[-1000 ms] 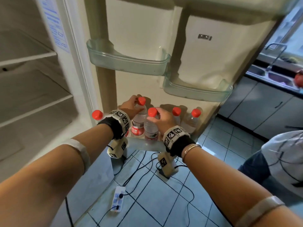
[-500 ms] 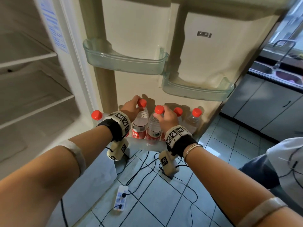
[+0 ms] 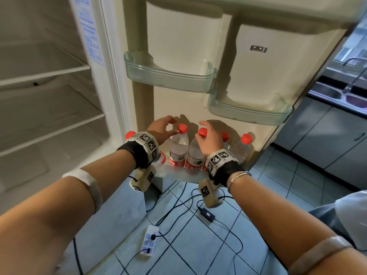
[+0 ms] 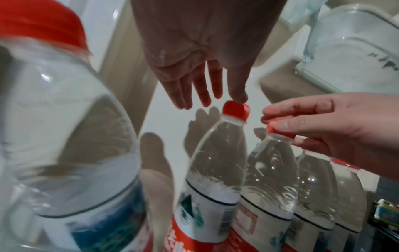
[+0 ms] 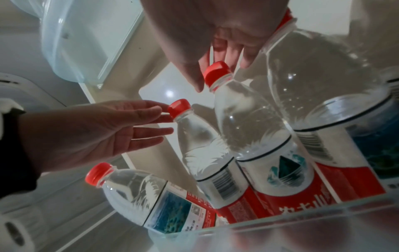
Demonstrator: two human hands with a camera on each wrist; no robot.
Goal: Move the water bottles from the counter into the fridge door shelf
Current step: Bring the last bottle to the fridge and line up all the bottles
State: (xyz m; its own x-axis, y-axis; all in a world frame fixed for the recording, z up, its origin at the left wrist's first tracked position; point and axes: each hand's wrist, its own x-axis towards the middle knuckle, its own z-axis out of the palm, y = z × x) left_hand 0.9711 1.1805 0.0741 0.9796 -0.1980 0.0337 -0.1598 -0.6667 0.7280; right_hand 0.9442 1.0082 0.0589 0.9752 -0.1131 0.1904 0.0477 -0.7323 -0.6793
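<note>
- The left hand (image 3: 158, 130) has let go; straight fingers just touch its bottle (image 3: 179, 145).
- The right hand (image 3: 209, 139) still pinches the next bottle (image 3: 195, 153) by the cap.
- Both stand in the door shelf (image 3: 178, 175).

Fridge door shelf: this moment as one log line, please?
left hand: open, fingertip at second bottle cap | right hand: pinches third bottle cap | door shelf: five water bottles

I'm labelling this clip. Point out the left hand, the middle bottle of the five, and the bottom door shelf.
left hand (image 3: 161, 129), head view, back of the hand.
middle bottle (image 3: 194, 152), head view, clear shoulder below the cap.
bottom door shelf (image 3: 178, 175), head view, clear front wall.
</note>
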